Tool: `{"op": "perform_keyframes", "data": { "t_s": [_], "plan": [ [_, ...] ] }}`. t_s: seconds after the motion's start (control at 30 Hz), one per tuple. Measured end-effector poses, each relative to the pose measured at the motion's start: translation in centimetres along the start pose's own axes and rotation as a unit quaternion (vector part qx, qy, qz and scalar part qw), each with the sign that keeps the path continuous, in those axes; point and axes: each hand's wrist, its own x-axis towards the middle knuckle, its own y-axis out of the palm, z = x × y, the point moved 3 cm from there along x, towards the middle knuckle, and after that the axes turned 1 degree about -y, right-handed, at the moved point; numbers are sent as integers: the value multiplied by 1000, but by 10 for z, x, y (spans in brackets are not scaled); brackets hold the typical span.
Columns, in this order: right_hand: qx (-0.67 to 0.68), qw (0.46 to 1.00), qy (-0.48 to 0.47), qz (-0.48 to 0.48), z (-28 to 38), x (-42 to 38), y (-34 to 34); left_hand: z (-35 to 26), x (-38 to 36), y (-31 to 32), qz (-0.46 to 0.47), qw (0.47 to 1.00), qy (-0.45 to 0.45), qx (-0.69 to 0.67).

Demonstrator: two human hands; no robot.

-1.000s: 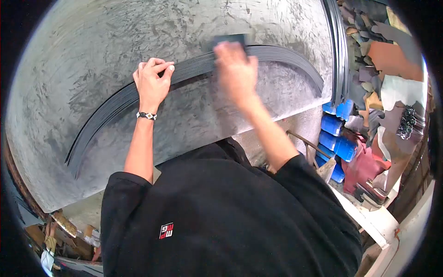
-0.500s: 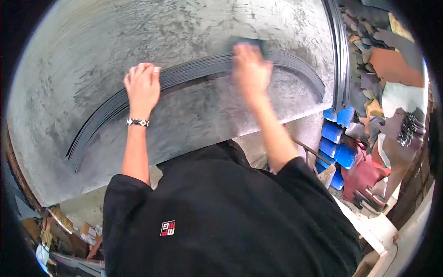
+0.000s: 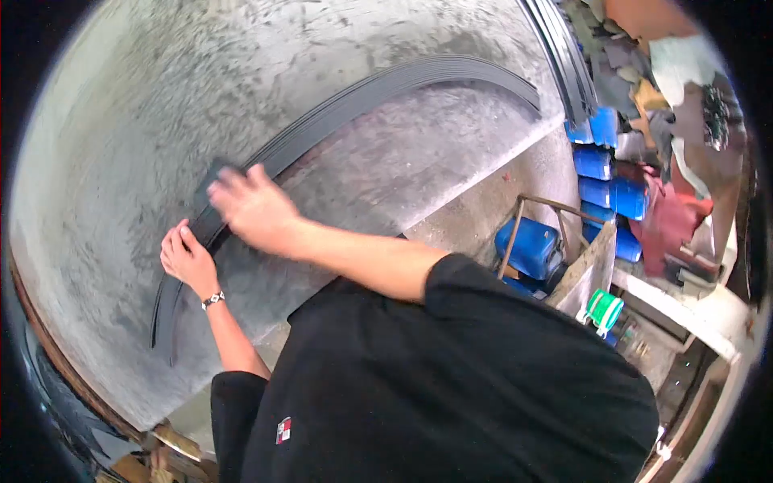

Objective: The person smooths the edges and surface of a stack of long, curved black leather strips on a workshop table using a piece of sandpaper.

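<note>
A fanned bundle of thin dark grey strips (image 3: 362,101) lies in an arc across the grey-smeared tabletop (image 3: 322,40). My left hand (image 3: 189,259), with a beaded bracelet at the wrist, has its fingers curled over the bundle near its lower left end. Just above it, my right hand (image 3: 256,211) is blurred by motion and crosses in front of my body. Under its fingers is a dark, flat, square-looking pad (image 3: 211,179), pressed at the strips; its exact kind is not clear.
More long dark strips (image 3: 564,60) hang over the table's right edge. Beyond them are stacked blue containers (image 3: 594,163) and leather-like scraps (image 3: 676,129). A metal frame (image 3: 555,201), another blue container (image 3: 529,247) and a green-and-white spool (image 3: 604,309) stand below at the right.
My right hand has swept from the right part of the arc leftward and down, with the pad, to beside my left hand. The camera view has turned, showing more floor at the right.
</note>
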Motion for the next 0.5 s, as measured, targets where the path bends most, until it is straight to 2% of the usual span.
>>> {"op": "perform_keyframes", "data": {
  "t_s": [0.03,0.1,0.17,0.23,0.27,0.3,0.33,0.37,0.43,0.5],
  "plan": [
    [-66,997,47,13,-42,-6,-34,3,-1,2,-7,1000,-1,4],
    [-97,973,210,-1,-140,-34,-77,3,0,1,-10,1000,-8,-5],
    [-246,906,345,8,-246,-95,-105,6,1,5,3,999,-35,-26],
    [-314,840,437,-70,-332,-180,-150,-4,6,3,6,998,-58,2],
    [-289,823,481,-91,-354,-220,-180,-10,10,4,7,997,-74,18],
    [-302,795,512,-120,-370,-255,-201,-16,17,12,0,999,-36,-31],
    [-313,766,542,-147,-380,-286,-215,-53,24,7,31,998,-16,-58],
    [-309,762,556,-122,-384,-308,-225,-94,31,8,20,997,68,-36],
    [-312,763,559,-94,-393,-331,-233,-186,41,19,58,979,173,-96],
    [-318,768,548,-92,-415,-331,-236,-283,43,31,136,955,240,-110]
  ]
}}
